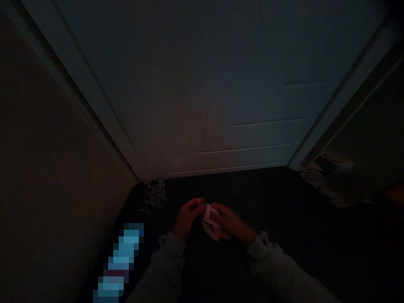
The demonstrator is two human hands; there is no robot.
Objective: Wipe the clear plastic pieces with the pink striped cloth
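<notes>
In dim light both hands meet near the lower middle of the view. My left hand (187, 216) has its fingers closed on a small, shiny, clear object (200, 202), too dark to name. A pale cloth (212, 229) is bunched in my right hand (232, 221), its thumb pressed on top. The cloth's upper edge touches or nearly touches the shiny object. Below my right hand the rest of the cloth hangs or lies loosely.
Several small clear glass-like items (154, 195) stand on the dark surface at the left, near a door (252, 88) with heart patterns. A bright pixelated patch (118, 265) is lower left. Dim objects (336, 163), one box-like, lie at the right.
</notes>
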